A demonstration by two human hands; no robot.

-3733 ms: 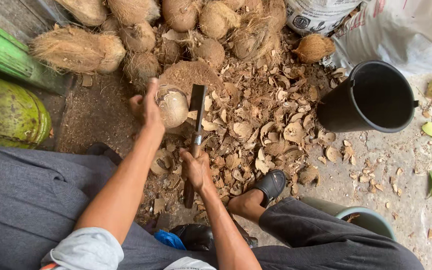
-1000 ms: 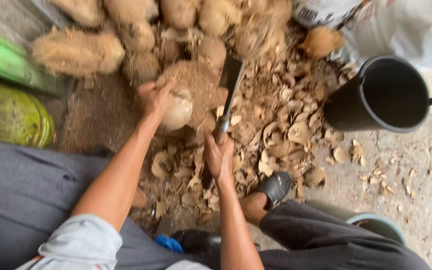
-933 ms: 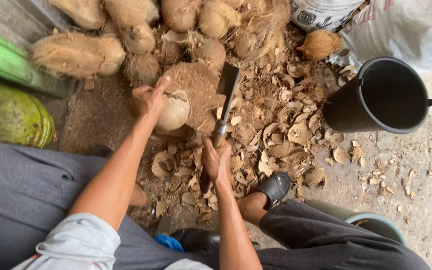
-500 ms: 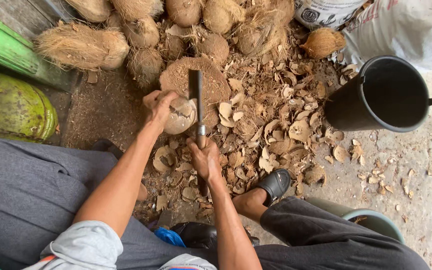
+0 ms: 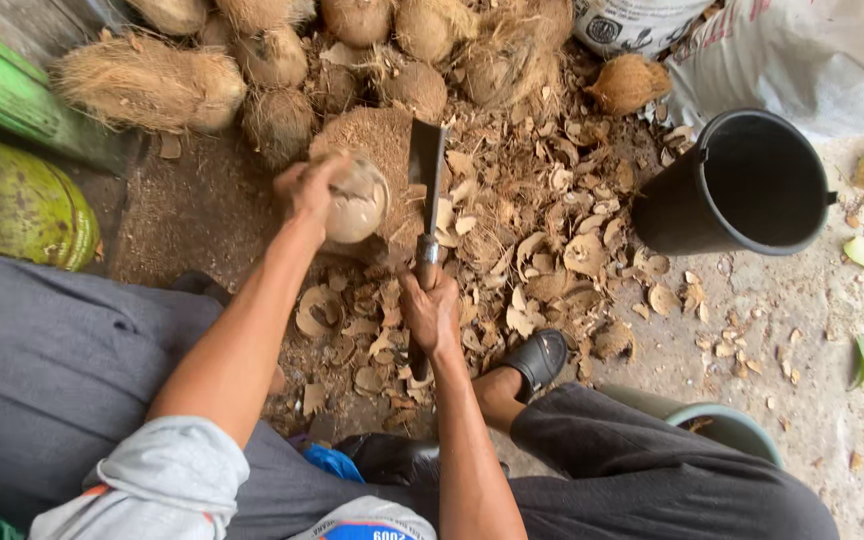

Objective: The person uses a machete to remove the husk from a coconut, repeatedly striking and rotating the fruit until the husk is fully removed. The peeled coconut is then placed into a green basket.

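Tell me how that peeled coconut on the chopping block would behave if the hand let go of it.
The coconut looks round and smooth-shaved, so it would probably roll off the small stump once the left hand lets go. Its hard shell likely makes it stiff and fairly heavy for its size. The shaved surface may be slippery.

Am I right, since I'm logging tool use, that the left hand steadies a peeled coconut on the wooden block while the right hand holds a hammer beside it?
Not quite: the right hand holds a cleaver, not a hammer, as the head view shows. The rest stands: the left hand steadies the peeled coconut on the wooden block.
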